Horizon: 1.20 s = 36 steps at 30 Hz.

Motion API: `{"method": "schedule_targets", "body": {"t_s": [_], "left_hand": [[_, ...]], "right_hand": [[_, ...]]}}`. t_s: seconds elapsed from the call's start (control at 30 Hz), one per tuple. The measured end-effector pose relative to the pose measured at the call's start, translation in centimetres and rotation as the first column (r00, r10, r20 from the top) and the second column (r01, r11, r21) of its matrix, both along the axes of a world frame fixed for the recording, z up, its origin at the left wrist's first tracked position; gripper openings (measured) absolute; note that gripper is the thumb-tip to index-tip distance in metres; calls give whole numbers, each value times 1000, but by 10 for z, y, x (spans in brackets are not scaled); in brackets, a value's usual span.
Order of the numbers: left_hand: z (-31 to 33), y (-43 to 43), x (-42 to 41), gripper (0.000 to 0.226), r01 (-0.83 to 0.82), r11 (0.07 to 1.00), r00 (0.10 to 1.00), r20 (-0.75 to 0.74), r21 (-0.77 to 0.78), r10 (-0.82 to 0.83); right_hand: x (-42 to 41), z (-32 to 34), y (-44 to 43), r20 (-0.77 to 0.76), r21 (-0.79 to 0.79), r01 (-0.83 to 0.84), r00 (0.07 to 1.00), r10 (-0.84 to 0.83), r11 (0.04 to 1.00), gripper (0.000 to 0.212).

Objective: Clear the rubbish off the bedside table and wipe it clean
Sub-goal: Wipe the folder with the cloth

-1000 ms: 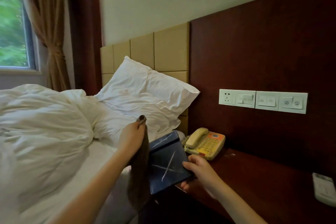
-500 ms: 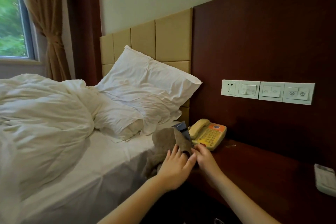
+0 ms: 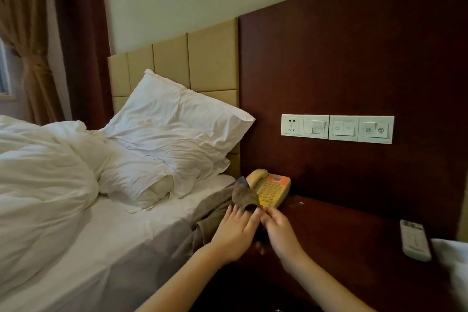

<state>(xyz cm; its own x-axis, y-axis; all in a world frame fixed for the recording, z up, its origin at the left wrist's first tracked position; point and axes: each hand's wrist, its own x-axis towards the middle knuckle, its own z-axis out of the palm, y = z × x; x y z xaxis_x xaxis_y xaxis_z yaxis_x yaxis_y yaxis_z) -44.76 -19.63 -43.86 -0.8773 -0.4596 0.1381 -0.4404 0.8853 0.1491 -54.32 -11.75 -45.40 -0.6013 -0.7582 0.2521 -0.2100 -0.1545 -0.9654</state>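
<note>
A brown cloth [image 3: 222,206] lies bunched over the left end of the dark wooden bedside table [image 3: 342,235], spilling onto the mattress. My left hand [image 3: 235,232] presses palm-down on it with fingers stretched out. Right beside it, my right hand [image 3: 277,229] pinches the near edge of a dark blue folder. The folder is almost wholly covered by the cloth, and only its far corner [image 3: 240,181] peeks out. A yellow and orange telephone [image 3: 272,190] stands just behind the cloth, against the wall panel.
A white remote control [image 3: 415,243] lies at the table's right end, with white fabric [image 3: 453,266] beyond it. Sockets and switches [image 3: 336,129] sit on the dark wall panel above. To the left is the bed with a pillow [image 3: 177,129] and a rumpled duvet [image 3: 43,175].
The folder was held up tilted with the cloth hanging from my left hand. Both have come down onto the table's left end, and the cloth now covers the folder under my left palm.
</note>
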Motion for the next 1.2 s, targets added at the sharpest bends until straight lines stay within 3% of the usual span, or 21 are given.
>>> {"method": "schedule_targets", "body": {"t_s": [0.07,0.17,0.27,0.3,0.4,0.43,0.6,0.8,0.9,1.0,1.07,1.13,1.2], "left_hand": [[-8,6,-4,76,52,999,999,-1,-7,-52],[-23,12,-5,71,40,988,997,-67,147,-31],[-34,17,2,119,83,978,996,-45,191,-75],[-33,20,5,117,87,976,996,-34,197,-82],[-9,26,8,56,40,955,999,-16,294,-37],[0,24,9,49,13,948,1000,-18,317,-8],[12,-8,-2,49,-118,974,991,-44,191,129],[5,19,-7,56,-98,990,995,19,102,97],[1,24,-9,56,-60,969,997,-41,241,72],[-3,12,-9,77,-24,929,984,-157,369,87],[-2,-2,-7,78,8,965,985,-169,261,37],[1,-18,0,61,30,991,966,-259,130,5],[11,-28,3,29,0,998,975,-222,58,13]], "right_hand": [[-6,2,-4,48,-39,8,999,-6,999,22],[-9,-4,-11,76,-53,41,996,-37,998,25],[-14,-16,-16,100,-20,87,991,-85,996,25],[-15,-18,-16,92,-8,87,992,-86,996,26],[-20,-13,-17,39,13,91,995,-92,996,24],[-18,-8,-16,27,10,81,996,-81,997,23],[-2,1,-11,-66,47,5,998,-2,999,19],[-6,8,-7,69,27,38,997,-40,999,20],[-6,8,-9,116,47,63,991,-68,997,24],[-6,5,-15,168,34,59,984,-64,998,22],[-4,6,-16,174,14,44,984,-46,999,15],[-5,7,-14,179,14,18,984,-20,1000,23],[-5,5,-12,191,40,-25,982,17,999,20]]}}
